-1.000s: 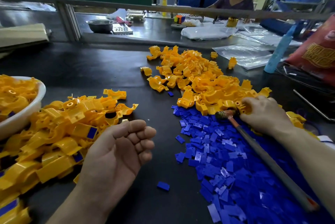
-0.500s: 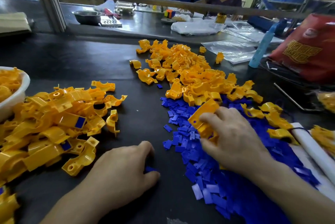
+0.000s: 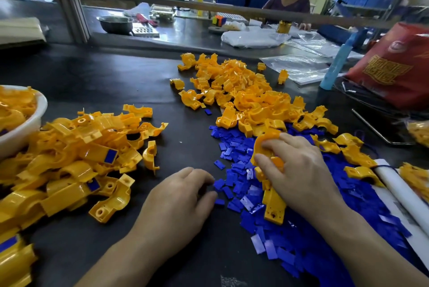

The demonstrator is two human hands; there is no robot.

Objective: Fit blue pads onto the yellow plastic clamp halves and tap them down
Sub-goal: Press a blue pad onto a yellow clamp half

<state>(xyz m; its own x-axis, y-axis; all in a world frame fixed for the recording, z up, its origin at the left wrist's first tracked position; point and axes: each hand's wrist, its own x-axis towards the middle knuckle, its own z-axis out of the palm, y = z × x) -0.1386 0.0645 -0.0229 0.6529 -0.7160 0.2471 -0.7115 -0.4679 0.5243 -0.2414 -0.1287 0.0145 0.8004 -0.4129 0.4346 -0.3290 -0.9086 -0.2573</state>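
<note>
1. Fingers [image 3: 282,140] of my right hand [image 3: 301,170] were curled over a yellow clamp half [image 3: 267,134]. The thumb pressed in from the near side, so the hand had a firm hold on it.
2. That clamp half sat above the far edge of the blue pads [image 3: 234,147], which lay spread in a loose heap across the dark tabletop [image 3: 116,77].
3. A second clamp half [image 3: 275,209] poked out from under the same palm, lying on the pads. I could not tell whether the hand gripped it or only covered it.
4. My left hand [image 3: 178,198] lay palm down on the tabletop. Its fingertips were bent down at the near left edge of the pad heap.
5. One loose pad [image 3: 219,201] lay just beside the left thumb. The fingertips were hidden, so I could not tell whether they pinched a pad.
6. The pile of bare clamp halves [image 3: 243,91] lay beyond the pads and touched their far edge.
7. Another pile of halves [image 3: 69,170] lay to my left, well apart from the pads. A few of them showed a blue pad seated in them, one clearly [image 3: 110,155].
8. A white bowl [image 3: 37,119] of more yellow halves stood at the far left, against that pile.
9. A red bag [image 3: 394,66] and a light blue bottle [image 3: 336,59] stood at the far right. A white roll [image 3: 399,191] lay along the right edge of the pads.
10. Another person [image 3: 287,1] sat at the next bench.
</note>
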